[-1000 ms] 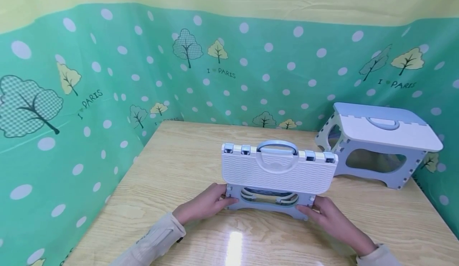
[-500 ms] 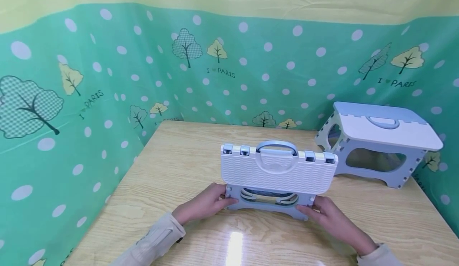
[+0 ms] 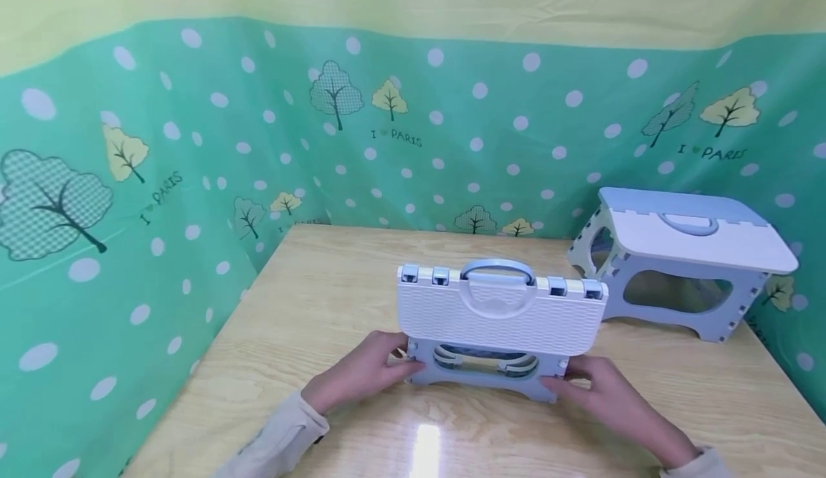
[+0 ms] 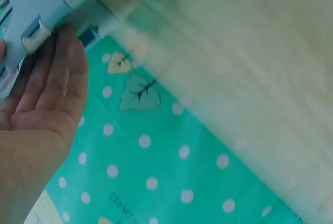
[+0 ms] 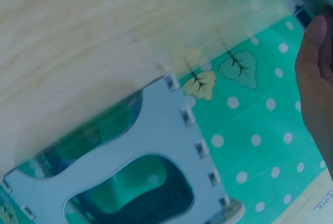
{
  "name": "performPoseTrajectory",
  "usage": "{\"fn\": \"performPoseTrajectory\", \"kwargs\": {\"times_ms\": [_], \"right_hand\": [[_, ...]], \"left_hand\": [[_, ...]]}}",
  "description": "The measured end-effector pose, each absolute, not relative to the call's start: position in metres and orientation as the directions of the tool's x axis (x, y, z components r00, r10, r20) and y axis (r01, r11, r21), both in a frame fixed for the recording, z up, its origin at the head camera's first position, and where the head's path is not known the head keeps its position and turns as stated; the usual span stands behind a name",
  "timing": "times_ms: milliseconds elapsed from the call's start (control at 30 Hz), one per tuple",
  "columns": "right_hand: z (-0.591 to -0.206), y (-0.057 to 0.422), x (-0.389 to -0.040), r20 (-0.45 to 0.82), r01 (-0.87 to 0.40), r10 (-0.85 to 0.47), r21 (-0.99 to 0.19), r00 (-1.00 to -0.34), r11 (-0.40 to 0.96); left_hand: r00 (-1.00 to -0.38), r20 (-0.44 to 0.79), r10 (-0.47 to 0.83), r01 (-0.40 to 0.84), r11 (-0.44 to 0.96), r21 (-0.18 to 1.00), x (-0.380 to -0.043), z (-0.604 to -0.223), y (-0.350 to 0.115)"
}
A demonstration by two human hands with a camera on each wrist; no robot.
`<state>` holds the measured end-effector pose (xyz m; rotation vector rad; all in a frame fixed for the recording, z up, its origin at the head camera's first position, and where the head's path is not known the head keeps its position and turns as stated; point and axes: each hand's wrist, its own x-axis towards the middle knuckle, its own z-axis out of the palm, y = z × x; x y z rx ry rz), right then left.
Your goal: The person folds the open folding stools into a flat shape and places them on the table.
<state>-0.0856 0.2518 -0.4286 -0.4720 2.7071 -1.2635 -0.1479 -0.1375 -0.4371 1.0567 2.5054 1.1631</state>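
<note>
A small folding step stool [image 3: 493, 313], white and pale blue, stands partly folded on the table in the head view. Its white half-top hangs down over the front, and a blue carry handle sticks up at the ridge. My left hand [image 3: 368, 367] grips the left end of the blue leg panel, thumb in front and fingers behind. On the right end, my right hand [image 3: 606, 392] holds the panel the same way. The left wrist view shows fairly straight left fingers [image 4: 65, 73] against the stool's hinged side. Part of the right hand [image 5: 317, 78] shows at the right wrist view's edge.
A second, larger stool [image 3: 697, 263] stands unfolded at the right rear, with its blue and white top flat. Both are on a pale wooden table [image 3: 323, 284]. A green dotted curtain [image 3: 419, 127] with printed trees closes off the back and sides.
The head view has tilted up slightly, so the scene sits a little lower. My right thumb has slid slightly outward along the panel. The stool itself stays in place.
</note>
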Motion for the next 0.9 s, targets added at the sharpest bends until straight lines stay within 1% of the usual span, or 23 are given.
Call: {"fn": "performPoseTrajectory", "kwargs": {"times_ms": [133, 233, 333, 500, 567, 767, 900], "right_hand": [[-0.4235, 0.2579, -0.084, 0.006, -0.175, -0.255, -0.743, -0.967, 0.646], [-0.4215, 0.2605, -0.0834, 0.024, -0.171, -0.231, -0.747, -0.973, 0.642], [-0.423, 0.2616, -0.0832, 0.058, -0.212, -0.256, -0.75, -0.965, 0.626], [-0.4283, 0.2615, -0.0822, 0.08, -0.247, -0.288, -0.754, -0.954, 0.609], [-0.4295, 0.261, -0.0822, 0.083, -0.249, -0.291, -0.76, -0.953, 0.6], [-0.4296, 0.2585, -0.0836, 0.083, -0.243, -0.284, -0.77, -0.955, 0.59], [-0.4306, 0.2574, -0.0838, 0.1, -0.252, -0.275, -0.759, -0.956, 0.601]], "left_hand": [[-0.769, 0.163, 0.618, 0.536, 0.484, 0.692, -0.1493, -0.4312, -0.1423], [-0.774, 0.18, 0.607, 0.533, 0.471, 0.703, -0.1505, -0.4291, -0.1437], [-0.767, 0.183, 0.615, 0.535, 0.454, 0.712, -0.1504, -0.4299, -0.1436], [-0.725, 0.193, 0.662, 0.571, 0.42, 0.705, -0.1498, -0.4341, -0.1424], [-0.716, 0.194, 0.67, 0.576, 0.412, 0.706, -0.1497, -0.4353, -0.1421], [-0.729, 0.18, 0.66, 0.552, 0.412, 0.725, -0.1499, -0.434, -0.141], [-0.723, 0.189, 0.665, 0.562, 0.407, 0.72, -0.1501, -0.4339, -0.1405]]}}
